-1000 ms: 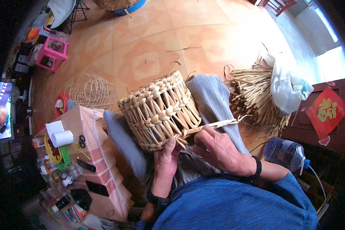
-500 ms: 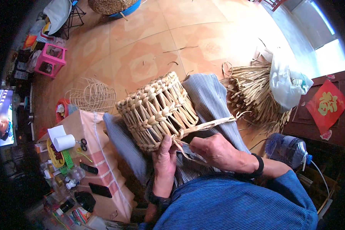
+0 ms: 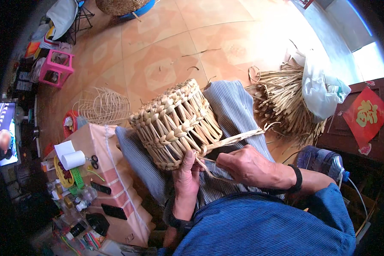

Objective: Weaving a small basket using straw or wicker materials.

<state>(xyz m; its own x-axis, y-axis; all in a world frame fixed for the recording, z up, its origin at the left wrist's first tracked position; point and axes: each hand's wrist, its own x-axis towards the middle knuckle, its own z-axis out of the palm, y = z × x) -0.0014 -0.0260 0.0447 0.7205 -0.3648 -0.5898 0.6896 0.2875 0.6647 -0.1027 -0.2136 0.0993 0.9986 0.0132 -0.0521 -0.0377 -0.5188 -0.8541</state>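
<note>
Drawn back, since a second ago, from the edge of the basket (image 3: 168,136) to slightly farther right: right hand (image 3: 251,166), with fingertips pinched together on a thin strand (image 3: 207,160) stretching toward the left hand (image 3: 186,179). Just beyond the left hand and gripped by it at the near edge, with thumb in front and other fingers mostly hidden: that same basket, tilted over striped trousers (image 3: 230,100). Round and drum-like, with slanting straw-coloured stalks, gaps between them, and thick, plump braided bands. Beyond the right hand, reaching out from the basket: long twisted strand (image 3: 234,138), dry and pale, frayed at the tip. Farther off, up and right of the right hand: bundle of dry stalks (image 3: 286,91) under a crinkled white plastic bag (image 3: 318,96). Left of the left hand: surface (image 3: 104,147) covered in peach cloth, with black scissors (image 3: 94,162) and white paper roll (image 3: 72,160).
</note>
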